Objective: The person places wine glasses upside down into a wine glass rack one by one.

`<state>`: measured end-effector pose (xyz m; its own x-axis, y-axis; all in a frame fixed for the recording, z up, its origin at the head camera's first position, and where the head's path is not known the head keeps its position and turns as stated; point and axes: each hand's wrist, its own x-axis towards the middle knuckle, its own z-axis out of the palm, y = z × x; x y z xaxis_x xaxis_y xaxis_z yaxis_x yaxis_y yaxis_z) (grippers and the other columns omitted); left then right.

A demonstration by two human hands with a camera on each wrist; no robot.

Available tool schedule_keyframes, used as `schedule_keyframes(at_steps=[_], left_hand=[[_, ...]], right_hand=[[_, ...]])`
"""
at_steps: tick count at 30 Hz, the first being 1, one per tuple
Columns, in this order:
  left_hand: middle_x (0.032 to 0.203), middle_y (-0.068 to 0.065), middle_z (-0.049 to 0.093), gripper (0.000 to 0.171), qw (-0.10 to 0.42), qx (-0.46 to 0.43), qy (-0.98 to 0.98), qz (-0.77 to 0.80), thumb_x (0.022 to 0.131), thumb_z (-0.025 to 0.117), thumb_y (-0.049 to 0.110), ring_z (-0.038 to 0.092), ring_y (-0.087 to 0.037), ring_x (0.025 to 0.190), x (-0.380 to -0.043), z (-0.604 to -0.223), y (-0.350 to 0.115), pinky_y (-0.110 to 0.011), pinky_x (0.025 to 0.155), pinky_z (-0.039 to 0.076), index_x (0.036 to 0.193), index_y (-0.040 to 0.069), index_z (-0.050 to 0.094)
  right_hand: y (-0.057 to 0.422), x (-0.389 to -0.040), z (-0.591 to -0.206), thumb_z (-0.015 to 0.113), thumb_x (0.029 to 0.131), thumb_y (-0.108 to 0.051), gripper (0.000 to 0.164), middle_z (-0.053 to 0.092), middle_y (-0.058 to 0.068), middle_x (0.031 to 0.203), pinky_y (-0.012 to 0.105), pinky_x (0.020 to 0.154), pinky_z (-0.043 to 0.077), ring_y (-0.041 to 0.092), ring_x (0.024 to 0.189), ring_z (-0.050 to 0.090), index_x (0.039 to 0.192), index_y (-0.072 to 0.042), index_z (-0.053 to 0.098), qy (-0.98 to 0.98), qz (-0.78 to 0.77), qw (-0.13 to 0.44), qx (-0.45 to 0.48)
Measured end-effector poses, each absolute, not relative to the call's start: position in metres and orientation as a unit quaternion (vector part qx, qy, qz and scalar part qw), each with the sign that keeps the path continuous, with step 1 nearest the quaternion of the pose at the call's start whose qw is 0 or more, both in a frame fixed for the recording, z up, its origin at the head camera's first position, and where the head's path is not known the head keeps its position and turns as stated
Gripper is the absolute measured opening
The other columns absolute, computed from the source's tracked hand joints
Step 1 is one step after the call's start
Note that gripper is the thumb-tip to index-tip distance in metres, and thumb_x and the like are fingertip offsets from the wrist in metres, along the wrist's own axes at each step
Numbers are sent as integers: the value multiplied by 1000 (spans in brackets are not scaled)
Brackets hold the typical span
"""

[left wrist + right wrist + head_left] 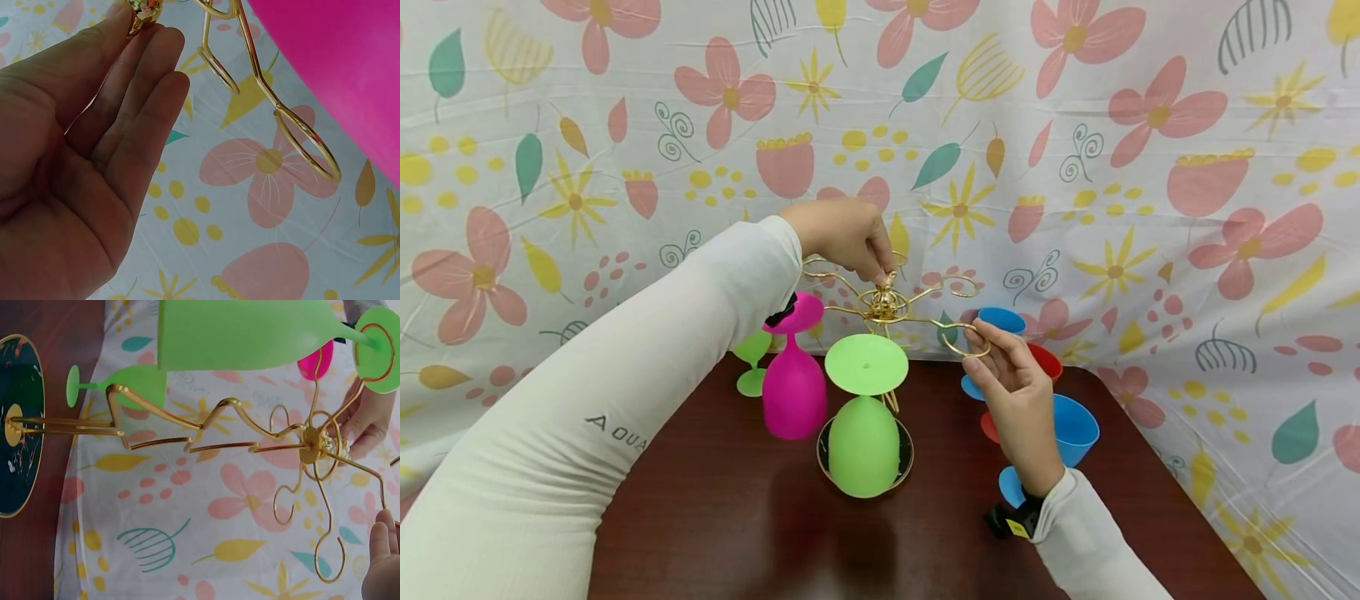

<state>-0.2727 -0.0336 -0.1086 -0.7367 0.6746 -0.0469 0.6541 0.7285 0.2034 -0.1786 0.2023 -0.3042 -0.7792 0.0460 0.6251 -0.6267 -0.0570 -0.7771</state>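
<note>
A gold wine glass rack [887, 310] stands on a round dark base [909, 467], with curled hooks spreading from its top. My left hand [842, 235] pinches the knob at the top between thumb and fingertips. My right hand [1018, 392] holds the loop of the right front hook [382, 481] between thumb and fingers. From the front hook a light green goblet [865, 446] hangs upside down by its foot. A magenta goblet [793, 392] hangs the same way at the left. In the right wrist view, two other hooks [330, 556] bear no goblet.
Another green goblet [751, 354] stands upright at the back left. Blue goblets [1075, 425] and red goblets [1047, 362] stand at the right, partly behind my right hand. The dark wooden table [715, 525] meets a flowered cloth [625, 150] at the back.
</note>
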Motion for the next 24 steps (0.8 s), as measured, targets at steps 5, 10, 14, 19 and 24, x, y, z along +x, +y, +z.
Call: schedule_keyframes(at_steps=[5,10,14,19,24], left_hand=[[95,1,75,21,62,355,929,82,89,78,20,65,-15,85,-272,-107,-34,-32,81,51,110,14,79],[99,1,75,21,59,355,929,84,89,78,21,65,-16,89,-271,-106,-34,-32,82,51,110,14,79],[106,0,74,25,52,362,926,92,89,77,20,66,-14,98,-269,-107,-33,-32,88,51,114,13,77],[110,1,73,32,44,350,930,100,89,76,25,66,-12,101,-265,-111,-26,-31,89,51,120,15,75],[108,2,71,29,40,327,938,107,88,77,25,66,-13,95,-261,-115,-18,-31,85,52,115,14,76]], right_hand=[[200,-176,-304,61,97,4,47,52,16,140,29,100,45,25,130,53,142,1,51,-644,680,256,239],[200,-177,-304,60,97,5,47,51,18,139,29,100,45,26,130,52,143,1,51,-644,677,258,247],[202,-178,-304,59,99,3,46,51,17,140,29,101,44,26,131,51,144,0,50,-652,669,253,252],[204,-181,-302,51,106,-13,40,51,9,144,26,107,40,23,133,50,145,-9,51,-684,646,247,231],[207,-190,-297,48,107,-32,42,54,6,142,27,109,38,20,132,49,145,-13,53,-706,634,248,195]])
